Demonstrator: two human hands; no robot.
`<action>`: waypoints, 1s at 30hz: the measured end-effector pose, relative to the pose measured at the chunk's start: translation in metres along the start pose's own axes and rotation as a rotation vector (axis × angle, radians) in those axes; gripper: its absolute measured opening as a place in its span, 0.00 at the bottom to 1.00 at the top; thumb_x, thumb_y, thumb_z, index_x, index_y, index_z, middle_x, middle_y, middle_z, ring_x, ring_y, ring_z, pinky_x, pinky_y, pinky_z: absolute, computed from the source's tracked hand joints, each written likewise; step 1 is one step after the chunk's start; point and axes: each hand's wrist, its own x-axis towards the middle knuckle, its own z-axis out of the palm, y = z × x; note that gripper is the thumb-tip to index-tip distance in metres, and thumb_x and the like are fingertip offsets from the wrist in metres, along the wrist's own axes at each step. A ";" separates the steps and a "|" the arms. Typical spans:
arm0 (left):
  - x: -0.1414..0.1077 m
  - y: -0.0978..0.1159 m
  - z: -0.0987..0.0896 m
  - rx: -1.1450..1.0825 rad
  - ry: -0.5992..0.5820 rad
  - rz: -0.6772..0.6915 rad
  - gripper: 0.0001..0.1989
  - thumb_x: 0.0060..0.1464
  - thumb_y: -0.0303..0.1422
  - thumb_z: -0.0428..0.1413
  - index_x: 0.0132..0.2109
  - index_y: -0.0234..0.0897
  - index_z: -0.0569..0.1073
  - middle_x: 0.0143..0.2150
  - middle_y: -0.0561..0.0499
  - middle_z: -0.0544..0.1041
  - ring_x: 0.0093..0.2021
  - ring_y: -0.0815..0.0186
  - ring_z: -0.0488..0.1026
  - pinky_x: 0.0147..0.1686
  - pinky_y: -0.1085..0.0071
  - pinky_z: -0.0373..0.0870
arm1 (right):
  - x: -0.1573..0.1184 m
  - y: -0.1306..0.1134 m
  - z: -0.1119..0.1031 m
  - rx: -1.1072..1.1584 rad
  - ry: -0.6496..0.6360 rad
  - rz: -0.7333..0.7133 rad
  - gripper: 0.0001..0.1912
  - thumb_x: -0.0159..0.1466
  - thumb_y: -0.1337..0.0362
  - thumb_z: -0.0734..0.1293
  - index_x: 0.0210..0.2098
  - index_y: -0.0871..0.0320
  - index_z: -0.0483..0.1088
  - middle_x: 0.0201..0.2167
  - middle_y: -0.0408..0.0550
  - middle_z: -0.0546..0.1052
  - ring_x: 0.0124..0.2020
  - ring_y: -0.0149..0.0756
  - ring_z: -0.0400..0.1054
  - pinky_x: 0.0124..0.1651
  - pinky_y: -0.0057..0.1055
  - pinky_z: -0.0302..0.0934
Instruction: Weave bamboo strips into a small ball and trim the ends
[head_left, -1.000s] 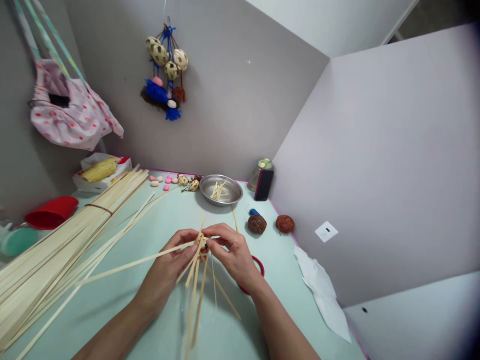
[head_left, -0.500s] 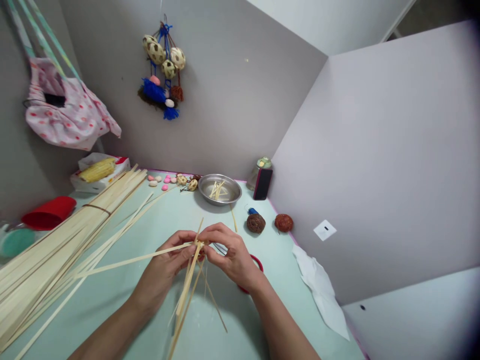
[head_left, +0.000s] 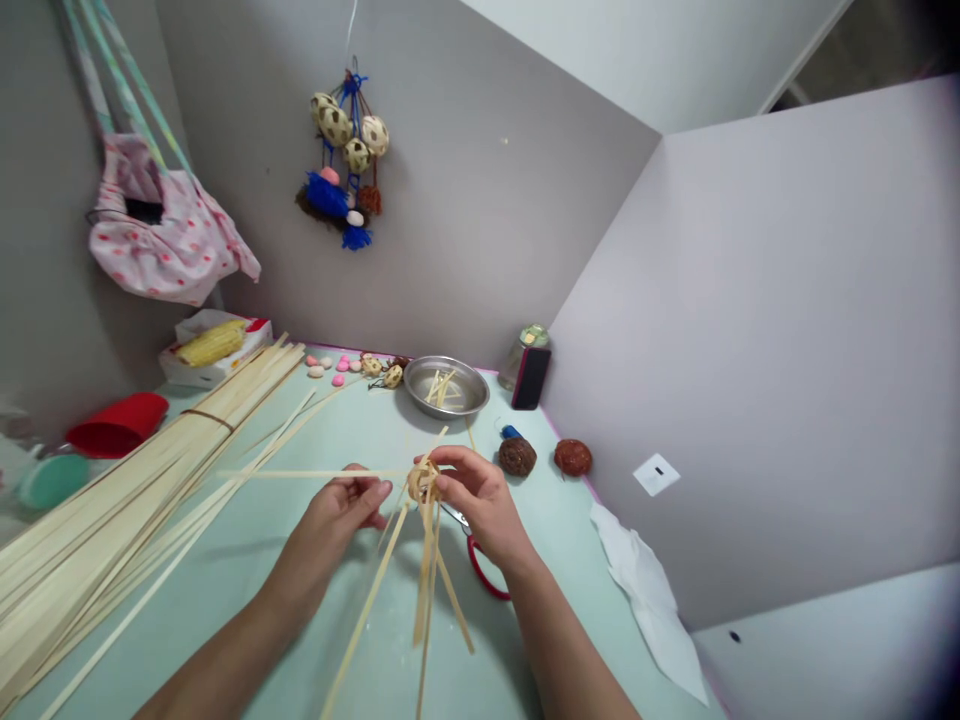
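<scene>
A small woven ball of bamboo strips (head_left: 424, 482) is pinched between the thumb and fingers of my right hand (head_left: 480, 505). Several long strip ends (head_left: 422, 585) hang from the ball toward the table's near side. One strip (head_left: 285, 474) runs out level to the left, past the fingers of my left hand (head_left: 334, 525). That hand is loosely curled, thumb stretched out, apart from the ball, and I see no grip on the strip. Partly hidden behind my right hand, scissors with red handles (head_left: 484, 572) lie on the table.
Bundled flat strips (head_left: 150, 480) fill the table's left side, near a red cup (head_left: 120, 425). At the back stand a metal bowl (head_left: 447, 388) with short strips, and a phone (head_left: 531, 378) leaning on a jar. Brown yarn balls (head_left: 517, 457) and white paper (head_left: 649, 600) lie to the right.
My left hand has come away from the ball, leaving it in my right hand and more exposed. The hanging strips have swung and spread apart. The view has shifted slightly.
</scene>
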 end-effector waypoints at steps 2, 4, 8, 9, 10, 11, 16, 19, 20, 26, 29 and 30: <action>0.000 -0.002 -0.001 0.048 0.026 0.007 0.16 0.57 0.45 0.56 0.29 0.40 0.66 0.26 0.59 0.63 0.27 0.67 0.64 0.33 0.71 0.63 | 0.001 0.000 0.000 -0.004 0.022 -0.011 0.10 0.60 0.63 0.71 0.42 0.54 0.73 0.46 0.47 0.78 0.42 0.37 0.74 0.48 0.35 0.68; -0.001 -0.001 -0.001 0.119 0.042 0.030 0.19 0.57 0.46 0.55 0.25 0.40 0.65 0.23 0.59 0.60 0.25 0.67 0.60 0.30 0.71 0.58 | 0.001 -0.002 0.000 -0.031 0.030 -0.028 0.11 0.60 0.64 0.72 0.43 0.54 0.72 0.49 0.48 0.76 0.45 0.38 0.73 0.50 0.35 0.67; -0.004 0.004 0.001 0.254 0.085 0.110 0.13 0.54 0.43 0.58 0.27 0.41 0.73 0.28 0.55 0.67 0.32 0.63 0.63 0.37 0.68 0.57 | 0.002 -0.003 0.000 -0.059 0.020 -0.059 0.13 0.59 0.64 0.72 0.44 0.54 0.72 0.49 0.49 0.76 0.49 0.39 0.71 0.51 0.35 0.66; -0.003 0.004 0.001 0.275 0.093 0.122 0.11 0.53 0.43 0.59 0.29 0.41 0.74 0.30 0.54 0.69 0.34 0.62 0.64 0.39 0.68 0.58 | 0.002 -0.002 0.000 -0.060 0.021 -0.063 0.14 0.59 0.64 0.72 0.44 0.54 0.72 0.49 0.49 0.76 0.49 0.39 0.71 0.52 0.35 0.66; -0.003 0.004 0.001 0.289 0.102 0.127 0.10 0.53 0.42 0.59 0.31 0.41 0.75 0.31 0.54 0.69 0.35 0.61 0.64 0.40 0.68 0.58 | 0.003 -0.002 0.000 -0.060 0.022 -0.064 0.14 0.59 0.64 0.73 0.45 0.54 0.72 0.49 0.49 0.76 0.49 0.39 0.71 0.52 0.36 0.66; -0.003 0.003 0.001 0.298 0.110 0.125 0.09 0.53 0.42 0.59 0.32 0.42 0.75 0.30 0.54 0.69 0.35 0.60 0.65 0.39 0.68 0.58 | 0.003 -0.001 -0.001 -0.062 0.024 -0.064 0.14 0.59 0.64 0.73 0.44 0.55 0.72 0.49 0.50 0.76 0.49 0.39 0.71 0.52 0.36 0.65; -0.001 -0.001 0.000 0.304 0.141 0.108 0.10 0.52 0.42 0.59 0.37 0.42 0.72 0.30 0.55 0.68 0.35 0.60 0.66 0.38 0.68 0.60 | 0.003 0.001 -0.002 -0.065 0.014 -0.067 0.15 0.59 0.63 0.73 0.45 0.55 0.72 0.50 0.50 0.75 0.51 0.40 0.70 0.53 0.37 0.65; -0.001 -0.001 -0.001 0.291 0.122 0.101 0.10 0.53 0.42 0.59 0.37 0.42 0.73 0.31 0.55 0.69 0.35 0.60 0.67 0.39 0.67 0.61 | 0.002 0.000 -0.002 -0.062 0.004 -0.070 0.15 0.59 0.63 0.73 0.45 0.54 0.72 0.52 0.51 0.75 0.51 0.41 0.70 0.53 0.38 0.65; -0.001 -0.001 -0.002 0.285 0.116 0.097 0.10 0.53 0.43 0.59 0.37 0.42 0.73 0.31 0.55 0.69 0.35 0.60 0.67 0.39 0.67 0.61 | 0.002 -0.001 -0.002 -0.057 0.000 -0.068 0.15 0.59 0.63 0.73 0.44 0.54 0.72 0.52 0.50 0.74 0.52 0.41 0.70 0.54 0.38 0.65; 0.003 -0.001 -0.003 0.192 0.079 0.081 0.17 0.54 0.46 0.58 0.46 0.42 0.71 0.43 0.48 0.75 0.46 0.57 0.71 0.47 0.64 0.66 | -0.001 -0.002 0.001 -0.002 -0.094 -0.094 0.11 0.60 0.65 0.72 0.42 0.53 0.72 0.53 0.50 0.73 0.52 0.40 0.70 0.55 0.39 0.65; 0.004 -0.001 -0.002 0.073 -0.060 0.080 0.18 0.56 0.44 0.57 0.50 0.42 0.71 0.52 0.45 0.76 0.51 0.57 0.73 0.51 0.63 0.68 | -0.003 -0.004 0.006 -0.019 -0.148 -0.131 0.10 0.61 0.67 0.72 0.43 0.53 0.74 0.52 0.50 0.73 0.53 0.41 0.69 0.57 0.41 0.64; 0.004 0.000 -0.002 0.024 -0.102 0.079 0.17 0.56 0.43 0.58 0.51 0.42 0.72 0.52 0.46 0.76 0.50 0.58 0.74 0.51 0.63 0.68 | -0.004 -0.005 0.008 -0.032 -0.156 -0.149 0.10 0.61 0.68 0.71 0.43 0.53 0.74 0.52 0.50 0.72 0.53 0.42 0.69 0.58 0.41 0.63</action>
